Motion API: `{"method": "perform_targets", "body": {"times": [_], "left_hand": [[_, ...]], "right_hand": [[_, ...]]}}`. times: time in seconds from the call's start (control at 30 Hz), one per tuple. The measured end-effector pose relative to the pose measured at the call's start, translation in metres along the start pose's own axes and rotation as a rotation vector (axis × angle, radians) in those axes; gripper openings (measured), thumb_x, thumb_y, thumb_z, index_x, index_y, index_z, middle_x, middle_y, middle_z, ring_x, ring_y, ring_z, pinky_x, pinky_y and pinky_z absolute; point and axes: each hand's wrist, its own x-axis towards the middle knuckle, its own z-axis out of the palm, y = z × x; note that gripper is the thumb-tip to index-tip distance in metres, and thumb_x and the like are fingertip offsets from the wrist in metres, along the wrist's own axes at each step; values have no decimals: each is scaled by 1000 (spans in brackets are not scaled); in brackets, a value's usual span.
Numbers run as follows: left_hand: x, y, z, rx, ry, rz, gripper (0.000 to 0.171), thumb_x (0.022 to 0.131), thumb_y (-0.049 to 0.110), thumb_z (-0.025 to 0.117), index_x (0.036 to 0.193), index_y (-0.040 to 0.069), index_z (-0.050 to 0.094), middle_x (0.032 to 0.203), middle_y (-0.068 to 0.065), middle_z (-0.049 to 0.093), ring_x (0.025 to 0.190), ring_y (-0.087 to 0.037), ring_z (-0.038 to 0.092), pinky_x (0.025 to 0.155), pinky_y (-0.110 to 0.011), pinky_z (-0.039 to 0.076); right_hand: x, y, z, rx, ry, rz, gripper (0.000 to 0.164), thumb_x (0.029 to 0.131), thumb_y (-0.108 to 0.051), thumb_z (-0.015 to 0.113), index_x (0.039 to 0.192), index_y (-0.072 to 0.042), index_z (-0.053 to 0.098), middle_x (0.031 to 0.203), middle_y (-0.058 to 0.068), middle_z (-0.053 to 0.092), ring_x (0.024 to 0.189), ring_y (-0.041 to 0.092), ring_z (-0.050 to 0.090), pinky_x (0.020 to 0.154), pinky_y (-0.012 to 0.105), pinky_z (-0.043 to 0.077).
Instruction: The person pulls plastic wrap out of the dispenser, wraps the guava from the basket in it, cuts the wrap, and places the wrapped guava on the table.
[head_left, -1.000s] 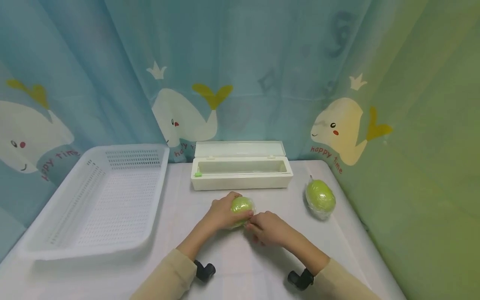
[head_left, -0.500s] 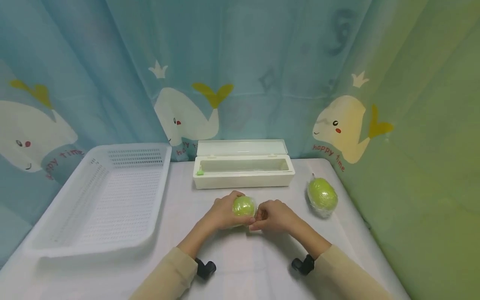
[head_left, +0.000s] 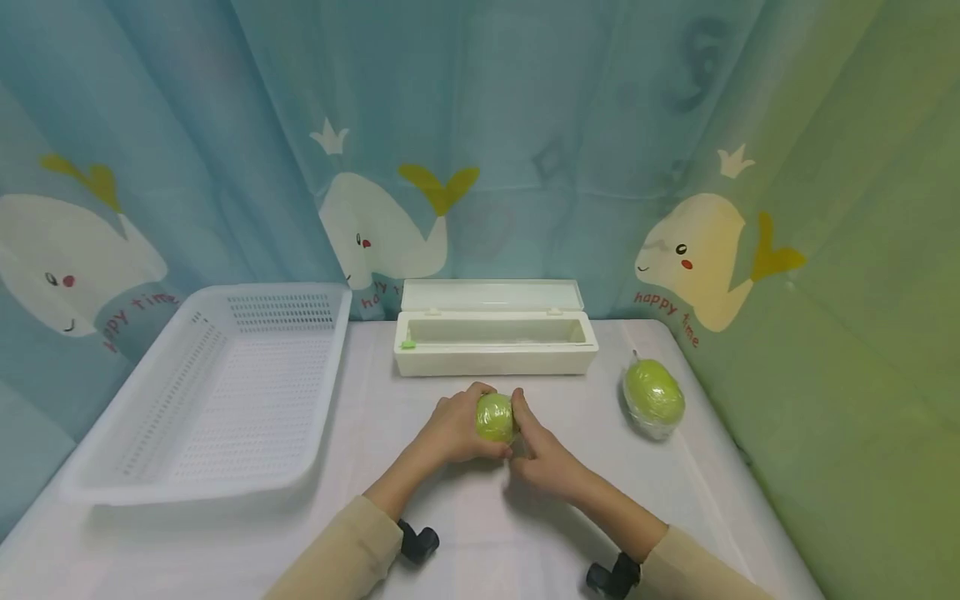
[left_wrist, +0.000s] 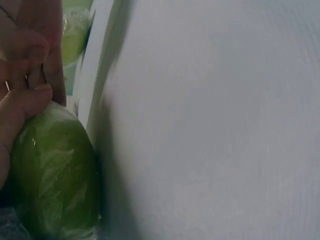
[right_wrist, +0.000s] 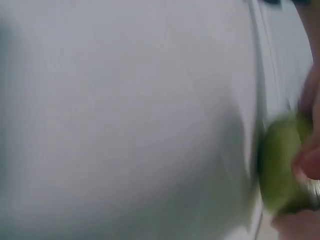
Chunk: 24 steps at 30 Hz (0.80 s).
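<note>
A green fruit [head_left: 495, 418] wrapped in clear plastic film is just above the middle of the table. My left hand [head_left: 457, 429] grips it from the left, thumb along the near side. At its right end my right hand [head_left: 547, 462] lies with straight fingers against the film. In the left wrist view the same fruit [left_wrist: 55, 175] shows glossy creases of film. The right wrist view is blurred, with the fruit [right_wrist: 280, 160] at its right edge. Another wrapped green fruit [head_left: 655, 392] lies at the right, a twist of film at its upper end.
Behind the hands stands a long white box [head_left: 495, 363], lid raised, with a small green slider [head_left: 408, 343] on its edge. A white perforated basket [head_left: 327, 392] takes up the left side. A printed curtain [head_left: 510, 167] hangs behind the table [head_left: 472, 550].
My right hand has unbent its curled fingers and laid them against the fruit's right end. The left hand keeps its grip. The view has shifted slightly.
</note>
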Motion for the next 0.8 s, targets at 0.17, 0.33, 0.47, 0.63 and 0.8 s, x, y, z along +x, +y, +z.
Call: {"method": "perform_targets", "body": {"times": [0.17,0.33,0.47,0.63,0.8], "left_hand": [[0,2,2,8,34,13,82,59,45,87,128,17,54,102,-2,65,83,-18,55,69,-33,46],[-3,3,3,-28,51,-1,81,60,42,88,129,16,53,106,-3,65,87,-18,58,73,-36,49],[-4,5,2,-33,51,-13,83,61,42,88,131,15,52,107,-4,65,88,-19,59,74,-37,49],[-3,6,2,-20,35,-34,84,61,38,87,134,15,51,109,-7,64,90,-22,58,76,-40,50],[-2,7,2,31,17,-21,87,61,24,91,137,15,50,110,-8,63,90,-24,58,77,-42,50]], "right_hand": [[-6,-9,17,220,99,75,107,70,9,55,157,2,-6,165,20,-9,153,33,1,121,50,4],[-15,-18,27,424,111,111,111,68,12,54,156,1,-12,165,16,-14,153,31,0,121,49,5],[-25,-27,31,536,87,128,109,68,12,51,155,2,-14,165,17,-13,152,32,0,121,49,9],[-36,-43,24,598,-14,157,103,73,9,53,155,6,-10,164,23,-10,151,38,-1,120,51,10],[-37,-59,4,814,-115,167,102,80,11,50,157,-3,-15,163,28,10,151,36,12,120,42,25]]}}
